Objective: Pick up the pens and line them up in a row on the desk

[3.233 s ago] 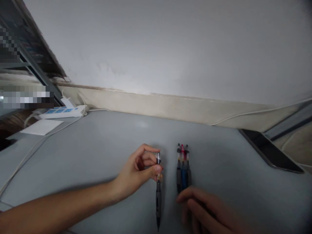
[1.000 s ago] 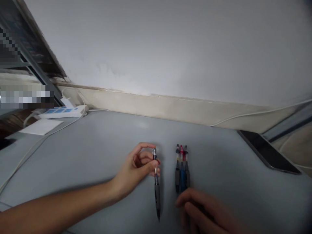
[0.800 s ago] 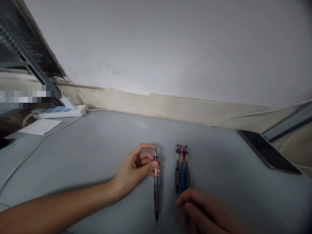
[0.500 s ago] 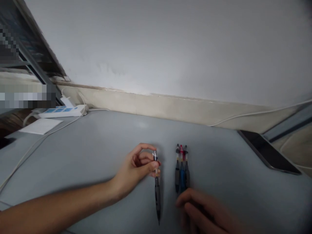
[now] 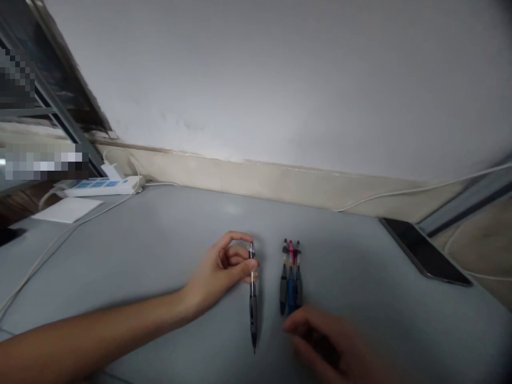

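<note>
My left hand [image 5: 232, 266] is closed round a clear and grey click pen [image 5: 253, 314]. Its thumb and fingers grip the clear barrel, and the index fingertip rests at the top end. The pen's dark tip points down toward me. To the right, three more pens lie side by side on the table: a dark grey one [image 5: 284, 288], a blue one with a red top [image 5: 291, 290] and another grey one [image 5: 298, 282]. My right hand [image 5: 324, 341], slightly blurred, is just below their lower ends, its fingers bent but apart and no object visible in them.
A black phone [image 5: 426, 250] lies on the grey table [image 5: 160, 240] at the right. At the far left are a white power strip [image 5: 104, 185], a white flat square [image 5: 68, 209] and a white cable [image 5: 88, 213]. A wall [image 5: 280, 96] stands behind the table.
The view has shifted a little, so the pens and phone appear further left. The left hand keeps its grip on the pen. The right hand stays below the pens, moved slightly.
</note>
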Motion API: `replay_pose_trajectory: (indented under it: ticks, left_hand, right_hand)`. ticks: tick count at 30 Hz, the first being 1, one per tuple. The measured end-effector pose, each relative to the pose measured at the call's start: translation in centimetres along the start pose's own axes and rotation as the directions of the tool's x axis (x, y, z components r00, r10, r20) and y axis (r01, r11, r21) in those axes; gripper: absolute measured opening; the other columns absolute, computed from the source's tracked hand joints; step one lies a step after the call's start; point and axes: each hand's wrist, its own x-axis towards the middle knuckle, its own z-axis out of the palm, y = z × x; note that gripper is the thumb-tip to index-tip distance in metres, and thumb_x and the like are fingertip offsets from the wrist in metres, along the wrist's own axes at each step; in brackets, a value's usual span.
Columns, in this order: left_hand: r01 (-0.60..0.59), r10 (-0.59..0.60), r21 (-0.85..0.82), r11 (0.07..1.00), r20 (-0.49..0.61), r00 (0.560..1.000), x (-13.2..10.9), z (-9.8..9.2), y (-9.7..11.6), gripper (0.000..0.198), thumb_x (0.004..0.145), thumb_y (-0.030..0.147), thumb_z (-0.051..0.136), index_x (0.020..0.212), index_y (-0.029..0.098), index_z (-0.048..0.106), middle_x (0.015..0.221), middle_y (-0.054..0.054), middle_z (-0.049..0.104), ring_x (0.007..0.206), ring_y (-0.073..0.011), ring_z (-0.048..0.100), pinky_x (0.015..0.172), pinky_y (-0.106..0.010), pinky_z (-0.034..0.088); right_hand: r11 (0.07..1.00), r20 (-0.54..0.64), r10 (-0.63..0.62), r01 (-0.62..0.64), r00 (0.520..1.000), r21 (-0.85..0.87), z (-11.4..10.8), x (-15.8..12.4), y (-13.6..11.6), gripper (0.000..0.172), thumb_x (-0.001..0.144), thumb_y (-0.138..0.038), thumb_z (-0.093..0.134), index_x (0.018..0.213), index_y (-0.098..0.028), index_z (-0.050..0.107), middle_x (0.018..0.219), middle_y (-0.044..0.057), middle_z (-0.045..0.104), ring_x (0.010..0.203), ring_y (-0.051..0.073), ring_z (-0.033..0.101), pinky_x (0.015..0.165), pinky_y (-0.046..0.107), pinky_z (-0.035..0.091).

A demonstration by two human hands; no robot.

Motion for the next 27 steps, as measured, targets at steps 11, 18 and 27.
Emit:
replay_pose_trajectory:
  ticks: [11, 18, 27]
  left_hand:
    - [-0.059, 0.037, 0.516, 0.854, 0.052, 0.998, 5.8, 1.8, 0.9, 0.038, 0.071, 0.014, 0.083, 0.103, 0.019, 0.062, 0.082, 0.003, 0.067, 0.049, -0.0091, 0.063, 0.049, -0.021, 0.048]
    - [-0.012, 0.008, 0.639, 0.769, 0.009, 1.0, 6.3, 2.8, 0.4, 0.041, 0.075, 0.016, 0.08, 0.111, 0.015, 0.062, 0.074, 0.004, 0.063, 0.047, -0.0115, 0.061, 0.049, -0.023, 0.045]
    - [0.085, -0.151, 0.566, 0.82, 0.072, 0.986, -0.2, 2.0, 1.4, 0.041, 0.084, 0.029, 0.072, 0.12, 0.017, 0.056, 0.067, 0.005, 0.061, 0.063, -0.0169, 0.066, 0.062, -0.031, 0.057]
  right_hand:
    - [0.694, 0.033, -0.565, 0.496, 0.825, -0.521, 0.3, 1.9, 1.4, 0.03, 0.102, -0.002, 0.049, 0.116, -0.013, 0.074, 0.114, 0.014, 0.082, 0.109, 0.034, 0.071, 0.095, 0.048, 0.06]
    - [0.59, -0.048, -0.691, 0.524, 0.722, -0.614, 0.7, 2.5, 1.9, 0.037, 0.111, -0.008, 0.041, 0.097, -0.012, 0.076, 0.095, 0.011, 0.08, 0.089, 0.026, 0.07, 0.083, 0.04, 0.06]
    - [0.661, -0.121, -0.703, 0.581, 0.701, -0.474, -0.6, 2.0, 1.0, 0.036, 0.115, -0.016, 0.036, 0.107, -0.013, 0.071, 0.103, 0.009, 0.075, 0.095, 0.022, 0.066, 0.088, 0.036, 0.057]
